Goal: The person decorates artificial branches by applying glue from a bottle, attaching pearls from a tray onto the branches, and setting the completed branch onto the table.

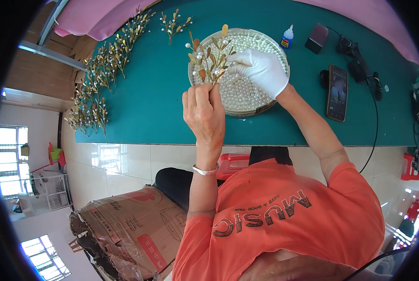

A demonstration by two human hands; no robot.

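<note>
My left hand [203, 112], bare and with a silver bangle at the wrist, is closed around the lower stem of a gold leaf sprig [213, 58]. Pearl beads sit among the sprig's gold leaves. On my right hand [262, 71] is a white glove; its fingers are pinched together at the sprig's right side. What lies between those fingertips is too small to make out. Under both the sprig and the gloved hand is a round tray [286, 63] filled with loose white pearl beads [247, 96].
Finished-looking pearl sprigs [107, 65] lie in a row along the left of the green table [148, 107], and another sprig [174, 25] lies behind. To the right are a small glue bottle [287, 37], a dark box [316, 37], a phone [337, 93] and black cables [358, 65].
</note>
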